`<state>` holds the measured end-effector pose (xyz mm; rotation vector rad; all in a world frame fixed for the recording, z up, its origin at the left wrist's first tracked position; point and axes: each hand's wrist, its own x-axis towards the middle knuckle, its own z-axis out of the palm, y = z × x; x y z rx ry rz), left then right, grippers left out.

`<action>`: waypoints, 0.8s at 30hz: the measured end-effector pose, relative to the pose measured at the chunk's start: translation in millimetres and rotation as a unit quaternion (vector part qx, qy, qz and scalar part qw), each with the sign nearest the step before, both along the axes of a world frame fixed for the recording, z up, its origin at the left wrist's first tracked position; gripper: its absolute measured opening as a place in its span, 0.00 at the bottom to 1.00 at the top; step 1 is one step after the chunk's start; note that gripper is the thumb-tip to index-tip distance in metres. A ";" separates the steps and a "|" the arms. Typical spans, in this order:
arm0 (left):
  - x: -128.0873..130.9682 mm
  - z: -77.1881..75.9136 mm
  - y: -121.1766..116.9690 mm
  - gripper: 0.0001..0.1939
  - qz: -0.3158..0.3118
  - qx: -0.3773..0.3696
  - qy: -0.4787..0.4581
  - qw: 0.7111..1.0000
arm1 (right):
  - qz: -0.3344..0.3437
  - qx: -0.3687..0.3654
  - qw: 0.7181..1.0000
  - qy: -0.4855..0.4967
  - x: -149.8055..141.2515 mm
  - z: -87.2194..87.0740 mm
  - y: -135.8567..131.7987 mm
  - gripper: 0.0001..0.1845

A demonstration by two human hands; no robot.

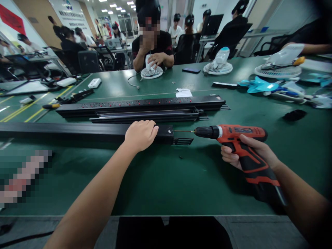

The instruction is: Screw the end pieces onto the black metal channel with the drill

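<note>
My left hand (141,135) is closed over the right part of a long black bar-shaped housing (77,130) lying across the table. Wrapped round the handle of a red and black cordless drill (241,133) is my right hand (268,155). The drill points left, and its long thin bit (184,131) reaches the end face of the housing; the exact contact at the tip is too small to make out. Thin black prongs (184,141) stick out from that end, below the bit. A tiny dark piece (181,157) lies on the table nearby.
Behind the housing lie a black strip with red dots (145,102) and a narrow black channel (147,115). A yellow-handled screwdriver (51,106) is at left. Across the green table (166,186), a person handles a white fan part (151,72). Blue fan blades (259,85) lie at right.
</note>
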<state>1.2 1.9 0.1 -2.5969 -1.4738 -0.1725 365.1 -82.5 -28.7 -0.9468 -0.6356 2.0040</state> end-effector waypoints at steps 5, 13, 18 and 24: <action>1.1 0.1 -1.1 0.24 0.001 0.006 -0.003 1.000 | -0.006 0.003 1.000 -0.005 0.9 0.1 -0.1 0.19; 0.0 -0.8 -0.6 0.23 -0.001 0.015 -0.006 1.000 | 0.006 -0.013 1.000 0.004 2.3 -1.2 0.4 0.19; 0.6 0.7 -1.8 0.22 0.000 0.019 0.010 1.000 | 0.012 -0.011 1.000 0.003 4.3 -2.6 0.2 0.20; 1.3 -0.4 -1.6 0.23 -0.004 0.029 0.015 0.999 | 0.008 0.022 1.000 0.011 8.4 -9.0 0.5 0.22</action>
